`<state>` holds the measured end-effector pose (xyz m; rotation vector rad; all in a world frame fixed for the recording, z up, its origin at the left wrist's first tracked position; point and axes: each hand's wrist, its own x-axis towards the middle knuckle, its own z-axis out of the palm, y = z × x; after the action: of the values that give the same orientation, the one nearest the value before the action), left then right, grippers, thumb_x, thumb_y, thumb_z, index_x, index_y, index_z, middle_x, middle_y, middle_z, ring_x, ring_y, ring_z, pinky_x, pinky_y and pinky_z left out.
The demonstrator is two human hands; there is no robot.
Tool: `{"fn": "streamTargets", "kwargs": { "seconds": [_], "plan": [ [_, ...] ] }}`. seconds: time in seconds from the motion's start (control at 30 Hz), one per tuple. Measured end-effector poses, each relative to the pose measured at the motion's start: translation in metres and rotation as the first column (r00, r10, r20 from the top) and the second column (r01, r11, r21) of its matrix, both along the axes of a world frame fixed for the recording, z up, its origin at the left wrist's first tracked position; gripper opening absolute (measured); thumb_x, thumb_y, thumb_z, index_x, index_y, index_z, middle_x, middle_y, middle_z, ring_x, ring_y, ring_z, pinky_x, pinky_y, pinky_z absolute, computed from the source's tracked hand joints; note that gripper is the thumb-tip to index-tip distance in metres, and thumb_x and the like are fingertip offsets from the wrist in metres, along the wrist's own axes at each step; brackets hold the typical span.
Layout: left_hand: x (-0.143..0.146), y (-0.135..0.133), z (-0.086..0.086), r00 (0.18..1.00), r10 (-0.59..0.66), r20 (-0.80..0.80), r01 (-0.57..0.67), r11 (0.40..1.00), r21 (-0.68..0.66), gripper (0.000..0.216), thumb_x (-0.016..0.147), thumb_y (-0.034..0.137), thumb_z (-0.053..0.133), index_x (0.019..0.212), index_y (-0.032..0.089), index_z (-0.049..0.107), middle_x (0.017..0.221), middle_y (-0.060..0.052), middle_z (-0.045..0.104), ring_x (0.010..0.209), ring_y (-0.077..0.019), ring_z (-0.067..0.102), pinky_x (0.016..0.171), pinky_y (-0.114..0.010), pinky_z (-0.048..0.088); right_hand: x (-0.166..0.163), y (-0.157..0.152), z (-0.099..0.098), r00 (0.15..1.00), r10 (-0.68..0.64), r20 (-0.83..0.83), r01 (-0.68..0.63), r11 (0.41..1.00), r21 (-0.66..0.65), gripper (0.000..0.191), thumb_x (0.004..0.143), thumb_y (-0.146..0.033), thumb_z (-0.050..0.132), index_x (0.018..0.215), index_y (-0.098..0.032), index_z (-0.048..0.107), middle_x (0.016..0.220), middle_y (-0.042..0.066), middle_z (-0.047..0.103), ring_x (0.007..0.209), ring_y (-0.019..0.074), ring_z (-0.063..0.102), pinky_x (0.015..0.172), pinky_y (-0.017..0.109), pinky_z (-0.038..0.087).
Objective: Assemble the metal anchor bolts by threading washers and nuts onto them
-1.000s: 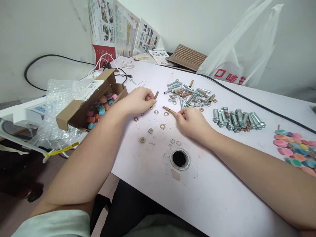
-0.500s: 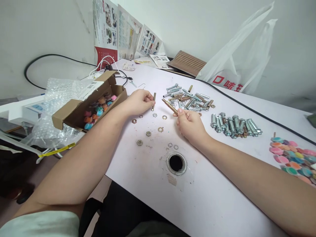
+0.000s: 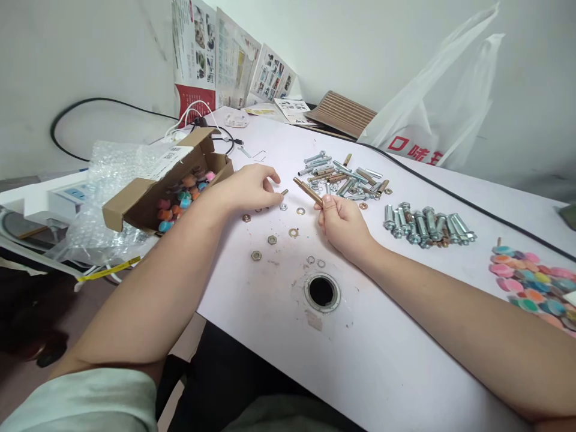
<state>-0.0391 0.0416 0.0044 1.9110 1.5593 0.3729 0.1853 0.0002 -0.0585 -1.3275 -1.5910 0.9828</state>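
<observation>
My right hand (image 3: 342,223) pinches a long brass-coloured bolt (image 3: 308,190) by its lower end, the bolt slanting up to the left above the white table (image 3: 396,336). My left hand (image 3: 249,187) rests fingers-down on the table, closed on a short brown sleeve (image 3: 284,192) whose tip pokes out past the fingers. Loose nuts and washers (image 3: 292,233) lie scattered between and below both hands. A mixed pile of bolts and sleeves (image 3: 344,177) lies just beyond my right hand.
A row of silver bolts (image 3: 423,225) lies to the right, coloured caps (image 3: 531,282) at the far right edge. An open cardboard box (image 3: 171,183) of coloured caps sits left on bubble wrap. A round cable hole (image 3: 321,291) is near the table's front. A plastic bag (image 3: 432,114) and leaflets stand behind.
My left hand has lowered the short sleeve from upright towards the table. My right hand has lifted the long bolt off the table and tilted it up.
</observation>
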Motion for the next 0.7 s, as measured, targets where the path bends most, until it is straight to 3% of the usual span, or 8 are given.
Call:
{"fn": "streamTargets", "kwargs": {
  "seconds": [0.1, 0.23, 0.37, 0.53, 0.6, 0.7],
  "plan": [
    [0.003, -0.002, 0.004, 0.973, -0.175, 0.152, 0.165, 0.983, 0.081, 0.052, 0.072, 0.041, 0.075, 0.117, 0.016, 0.070, 0.102, -0.009, 0.072, 0.080, -0.0173, 0.066, 0.069, -0.028, 0.053, -0.003, -0.002, 0.003, 0.992, 0.062, -0.110, -0.064, 0.998, -0.017, 0.056, 0.090, -0.073, 0.044, 0.085, -0.019, 0.057, 0.051, -0.004, 0.048, 0.038, 0.0098, 0.038, 0.041, 0.025, 0.031],
    [0.012, -0.003, 0.003, 0.824, -0.417, 0.383, 0.404, 0.907, 0.120, 0.043, 0.076, 0.042, 0.075, 0.110, 0.016, 0.075, 0.107, -0.008, 0.074, 0.098, -0.0193, 0.067, 0.086, -0.030, 0.054, -0.012, -0.005, 0.008, 0.950, 0.129, -0.283, -0.140, 0.990, -0.020, 0.050, 0.091, -0.069, 0.048, 0.088, -0.020, 0.054, 0.049, -0.007, 0.045, 0.035, 0.0085, 0.035, 0.037, 0.023, 0.030],
    [0.019, -0.005, 0.001, 0.793, -0.387, 0.470, 0.361, 0.921, 0.150, 0.039, 0.076, 0.043, 0.076, 0.102, 0.014, 0.077, 0.098, -0.008, 0.076, 0.095, -0.0191, 0.069, 0.087, -0.030, 0.055, -0.019, -0.008, 0.009, 0.938, 0.204, -0.279, -0.202, 0.979, 0.037, 0.046, 0.095, -0.064, 0.045, 0.085, -0.020, 0.052, 0.048, -0.008, 0.045, 0.036, 0.0079, 0.038, 0.038, 0.022, 0.031],
    [0.012, -0.008, 0.008, 0.843, -0.387, 0.375, 0.362, 0.922, 0.137, 0.033, 0.077, 0.039, 0.075, 0.096, 0.013, 0.078, 0.089, -0.007, 0.075, 0.083, -0.0156, 0.068, 0.075, -0.025, 0.054, -0.017, -0.011, 0.016, 0.955, 0.278, -0.107, -0.278, 0.960, 0.009, 0.041, 0.101, -0.052, 0.041, 0.078, -0.019, 0.052, 0.050, -0.005, 0.051, 0.040, 0.0082, 0.043, 0.045, 0.023, 0.034],
    [0.007, -0.009, 0.013, 0.881, -0.387, 0.272, 0.371, 0.922, 0.109, 0.029, 0.078, 0.038, 0.072, 0.095, 0.014, 0.078, 0.083, -0.006, 0.074, 0.071, -0.0115, 0.064, 0.064, -0.021, 0.050, -0.013, -0.012, 0.021, 0.948, 0.312, 0.069, -0.312, 0.950, -0.001, 0.034, 0.100, -0.041, 0.042, 0.082, -0.017, 0.059, 0.053, -0.003, 0.055, 0.043, 0.0090, 0.045, 0.048, 0.023, 0.035],
    [0.002, -0.010, 0.018, 0.908, -0.396, 0.140, 0.397, 0.918, 0.022, 0.028, 0.079, 0.036, 0.070, 0.094, 0.014, 0.078, 0.075, -0.004, 0.071, 0.055, -0.0065, 0.053, 0.052, -0.020, 0.040, -0.009, -0.013, 0.024, 0.873, 0.342, 0.347, -0.374, 0.927, 0.027, 0.024, 0.094, -0.028, 0.048, 0.090, -0.016, 0.068, 0.054, -0.003, 0.054, 0.046, 0.0094, 0.043, 0.051, 0.025, 0.033]
  ]
}}
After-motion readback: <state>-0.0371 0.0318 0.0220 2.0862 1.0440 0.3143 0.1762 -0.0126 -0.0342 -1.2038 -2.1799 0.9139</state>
